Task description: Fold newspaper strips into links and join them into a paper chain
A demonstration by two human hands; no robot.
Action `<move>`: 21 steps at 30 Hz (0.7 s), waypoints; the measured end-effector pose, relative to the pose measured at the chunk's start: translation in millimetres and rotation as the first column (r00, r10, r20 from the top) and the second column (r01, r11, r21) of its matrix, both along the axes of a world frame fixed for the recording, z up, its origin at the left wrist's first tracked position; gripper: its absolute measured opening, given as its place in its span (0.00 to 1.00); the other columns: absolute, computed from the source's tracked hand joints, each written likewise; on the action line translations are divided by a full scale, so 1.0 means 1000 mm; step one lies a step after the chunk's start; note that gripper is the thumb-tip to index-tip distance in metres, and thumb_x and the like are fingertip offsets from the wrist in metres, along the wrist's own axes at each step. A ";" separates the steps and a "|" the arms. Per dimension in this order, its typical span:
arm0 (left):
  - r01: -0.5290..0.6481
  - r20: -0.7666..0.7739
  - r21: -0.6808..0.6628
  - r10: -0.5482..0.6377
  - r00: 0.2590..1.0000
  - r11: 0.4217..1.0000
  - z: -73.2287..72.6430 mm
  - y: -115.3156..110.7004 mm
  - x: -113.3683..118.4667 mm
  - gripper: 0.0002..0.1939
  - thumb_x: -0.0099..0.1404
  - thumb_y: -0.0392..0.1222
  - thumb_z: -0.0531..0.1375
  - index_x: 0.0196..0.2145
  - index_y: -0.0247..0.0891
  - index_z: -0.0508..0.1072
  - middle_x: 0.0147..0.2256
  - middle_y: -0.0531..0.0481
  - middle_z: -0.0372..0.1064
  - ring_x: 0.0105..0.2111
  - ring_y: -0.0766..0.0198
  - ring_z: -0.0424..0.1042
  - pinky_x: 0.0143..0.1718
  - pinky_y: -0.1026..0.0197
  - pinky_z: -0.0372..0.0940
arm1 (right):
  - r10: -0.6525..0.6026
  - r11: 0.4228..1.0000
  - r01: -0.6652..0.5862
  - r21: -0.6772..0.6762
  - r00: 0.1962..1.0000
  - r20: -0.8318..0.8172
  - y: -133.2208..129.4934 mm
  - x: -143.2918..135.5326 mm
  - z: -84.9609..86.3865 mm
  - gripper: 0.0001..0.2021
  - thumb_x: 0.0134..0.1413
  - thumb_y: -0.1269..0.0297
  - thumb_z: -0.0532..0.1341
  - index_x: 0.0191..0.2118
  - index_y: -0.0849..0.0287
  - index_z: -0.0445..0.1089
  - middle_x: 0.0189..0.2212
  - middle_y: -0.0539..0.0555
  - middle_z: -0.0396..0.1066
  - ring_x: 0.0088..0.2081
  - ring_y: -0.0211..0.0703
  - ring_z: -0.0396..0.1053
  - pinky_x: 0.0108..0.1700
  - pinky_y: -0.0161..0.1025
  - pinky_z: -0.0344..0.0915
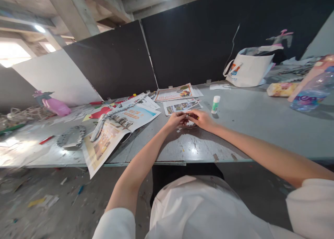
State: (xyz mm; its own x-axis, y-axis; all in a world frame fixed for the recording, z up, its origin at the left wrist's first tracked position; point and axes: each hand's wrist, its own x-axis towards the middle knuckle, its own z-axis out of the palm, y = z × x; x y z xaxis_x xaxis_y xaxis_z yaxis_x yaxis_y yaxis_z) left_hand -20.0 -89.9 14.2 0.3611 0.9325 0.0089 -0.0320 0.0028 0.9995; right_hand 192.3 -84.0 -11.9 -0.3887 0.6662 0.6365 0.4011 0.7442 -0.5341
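Observation:
My left hand (176, 121) and my right hand (203, 120) meet over the grey table, fingertips pinched together and nearly touching. What lies between the fingers is too small and too hidden to name. Just below them shows a small white piece with dark marks (191, 123), partly covered by the fingers. A white and green glue stick (215, 105) stands upright to the right of my right hand. Behind the hands lie printed sheets with pictures (180, 106).
An open magazine (135, 117) overhangs the table's front edge on the left, a long braided strip (104, 118) across it. Farther left are a braided ring (71, 137), a red pen (47, 140) and a pink spray bottle (56, 106). At right stand a white bag (249, 70) and a plastic bottle (310, 94).

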 end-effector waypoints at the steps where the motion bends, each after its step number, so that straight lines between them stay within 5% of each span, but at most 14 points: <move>1: 0.023 0.021 -0.019 -0.023 1.000 1.000 -0.001 0.001 0.000 0.16 0.70 0.50 0.72 0.36 0.35 0.77 0.27 0.50 0.72 0.25 0.69 0.71 0.30 0.65 0.66 | -0.016 1.000 0.016 -0.012 1.000 0.000 0.001 0.000 -0.001 0.26 0.74 0.36 0.60 0.54 0.53 0.83 0.47 0.61 0.85 0.41 0.56 0.81 0.45 0.51 0.78; 7: 0.083 -0.019 0.011 -0.082 0.996 0.997 -0.007 0.005 -0.002 0.17 0.70 0.52 0.74 0.36 0.35 0.77 0.31 0.47 0.74 0.27 0.69 0.72 0.30 0.65 0.66 | -0.047 0.998 0.048 -0.049 0.999 0.019 0.003 0.004 -0.002 0.28 0.70 0.31 0.62 0.47 0.53 0.81 0.30 0.55 0.80 0.31 0.51 0.76 0.36 0.45 0.72; 14: 0.036 0.022 0.105 -0.038 0.999 0.994 -0.003 0.005 -0.002 0.18 0.72 0.54 0.71 0.42 0.37 0.73 0.24 0.55 0.68 0.24 0.70 0.67 0.27 0.66 0.59 | 0.004 0.999 -0.003 -0.039 1.000 0.025 0.003 0.006 0.004 0.27 0.74 0.35 0.60 0.55 0.53 0.82 0.45 0.60 0.85 0.38 0.54 0.80 0.43 0.49 0.76; 21: 0.020 0.005 0.095 -0.020 1.000 0.995 0.003 -0.002 -0.003 0.20 0.71 0.55 0.71 0.45 0.39 0.69 0.26 0.55 0.71 0.25 0.68 0.69 0.28 0.66 0.60 | -0.013 0.999 0.013 -0.043 1.000 0.016 0.003 0.006 0.002 0.28 0.73 0.33 0.60 0.50 0.52 0.84 0.41 0.59 0.86 0.37 0.55 0.81 0.42 0.49 0.76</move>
State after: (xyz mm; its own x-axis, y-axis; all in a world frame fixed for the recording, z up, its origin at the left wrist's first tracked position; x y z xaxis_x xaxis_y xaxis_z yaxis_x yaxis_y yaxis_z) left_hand -23.1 -92.2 17.7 0.3793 0.9199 0.0995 -0.0393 -0.0914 0.9950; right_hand 198.0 -81.1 -9.6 -0.3899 0.6977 0.6010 0.4193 0.7155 -0.5587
